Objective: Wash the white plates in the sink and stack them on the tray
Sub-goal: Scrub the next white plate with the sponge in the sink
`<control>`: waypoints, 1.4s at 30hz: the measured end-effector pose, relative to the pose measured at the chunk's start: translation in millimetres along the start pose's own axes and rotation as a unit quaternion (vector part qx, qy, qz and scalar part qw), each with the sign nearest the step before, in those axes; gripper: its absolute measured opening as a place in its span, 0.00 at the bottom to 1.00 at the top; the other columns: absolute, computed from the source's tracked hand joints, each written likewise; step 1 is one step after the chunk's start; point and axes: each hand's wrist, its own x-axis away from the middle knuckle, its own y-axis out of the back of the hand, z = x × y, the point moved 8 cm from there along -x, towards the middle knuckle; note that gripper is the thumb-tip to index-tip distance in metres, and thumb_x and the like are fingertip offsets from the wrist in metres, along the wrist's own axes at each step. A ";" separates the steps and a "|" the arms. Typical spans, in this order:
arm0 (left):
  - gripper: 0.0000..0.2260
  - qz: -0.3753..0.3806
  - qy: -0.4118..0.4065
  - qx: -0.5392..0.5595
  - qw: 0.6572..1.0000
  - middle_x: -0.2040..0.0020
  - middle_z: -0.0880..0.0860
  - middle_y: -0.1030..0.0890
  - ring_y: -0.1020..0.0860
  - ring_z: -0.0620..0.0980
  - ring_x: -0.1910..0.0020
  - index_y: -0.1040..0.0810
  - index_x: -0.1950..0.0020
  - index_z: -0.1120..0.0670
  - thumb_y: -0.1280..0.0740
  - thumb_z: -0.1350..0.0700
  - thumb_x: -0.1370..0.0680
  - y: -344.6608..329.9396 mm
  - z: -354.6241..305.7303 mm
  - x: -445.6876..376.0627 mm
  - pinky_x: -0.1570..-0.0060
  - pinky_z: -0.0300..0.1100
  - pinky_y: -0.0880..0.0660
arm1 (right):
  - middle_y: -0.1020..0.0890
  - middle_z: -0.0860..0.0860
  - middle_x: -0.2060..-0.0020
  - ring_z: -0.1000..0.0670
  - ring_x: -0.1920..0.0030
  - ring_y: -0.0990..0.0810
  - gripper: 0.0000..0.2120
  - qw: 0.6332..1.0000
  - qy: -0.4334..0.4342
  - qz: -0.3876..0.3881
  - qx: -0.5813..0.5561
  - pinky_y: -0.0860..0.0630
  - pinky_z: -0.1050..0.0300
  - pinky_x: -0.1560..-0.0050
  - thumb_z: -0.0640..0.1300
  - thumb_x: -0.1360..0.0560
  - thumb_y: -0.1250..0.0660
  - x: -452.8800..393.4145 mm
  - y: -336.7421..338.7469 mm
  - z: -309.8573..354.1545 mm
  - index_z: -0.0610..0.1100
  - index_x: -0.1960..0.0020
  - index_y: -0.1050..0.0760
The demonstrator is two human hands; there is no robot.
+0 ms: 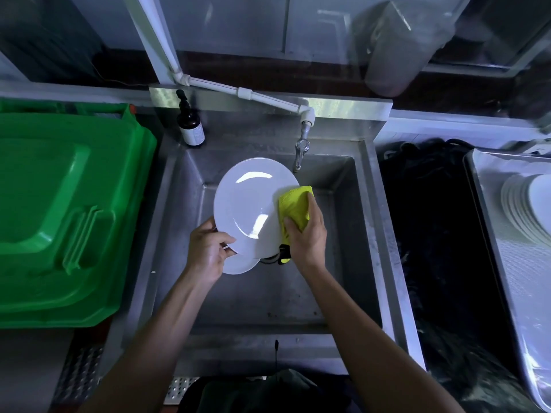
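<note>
Both forearms reach forward over the sink's [384,234] near edge. The left hand [205,251] pinches the near-left rim of a tilted plate [247,204], thumb on top, above a second plate [241,265] lying near the drain. The right hand [307,236] grips a yellow cloth [295,207], pressing it on the held plate's right rim. Beyond, a tap [299,150] hangs at the far edge. More plates [524,207] sit stacked on the tray [489,180], far right.

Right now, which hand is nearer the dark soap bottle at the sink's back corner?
Left. The left hand grips the white plate at its near-left rim, below the soap bottle. The right hand, pressing the yellow cloth, sits farther right.
</note>
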 end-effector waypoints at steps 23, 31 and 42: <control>0.18 0.168 -0.021 -0.348 0.922 0.68 0.51 0.21 0.25 0.49 0.69 0.14 0.59 0.49 0.35 0.66 0.42 -5.0 -23.6 -28.8 0.70 0.39 0.29 | 0.26 0.53 0.36 0.48 0.39 0.26 0.35 0.948 0.213 0.175 0.159 0.28 0.53 0.41 0.41 0.31 0.27 -25.7 -7.3 60.9 0.60 0.30 0.36; 0.17 0.166 -0.059 -0.388 0.905 0.62 0.53 0.19 0.23 0.51 0.61 0.16 0.56 0.58 0.36 0.65 0.42 -1.5 -27.4 -48.2 0.59 0.45 0.28 | 0.26 0.55 0.39 0.50 0.44 0.26 0.33 0.936 0.262 0.155 0.178 0.27 0.56 0.50 0.41 0.31 0.30 -18.9 -4.3 69.4 0.60 0.30 0.35; 0.28 0.068 -0.124 -0.332 0.932 0.57 0.40 0.14 0.18 0.38 0.57 0.15 0.54 0.35 0.40 0.66 0.37 0.9 -20.5 -43.3 0.60 0.35 0.24 | 0.23 0.45 0.48 0.42 0.49 0.26 0.34 0.872 0.415 0.073 0.251 0.25 0.50 0.58 0.30 0.34 0.31 12.2 -4.1 95.8 0.50 0.32 0.33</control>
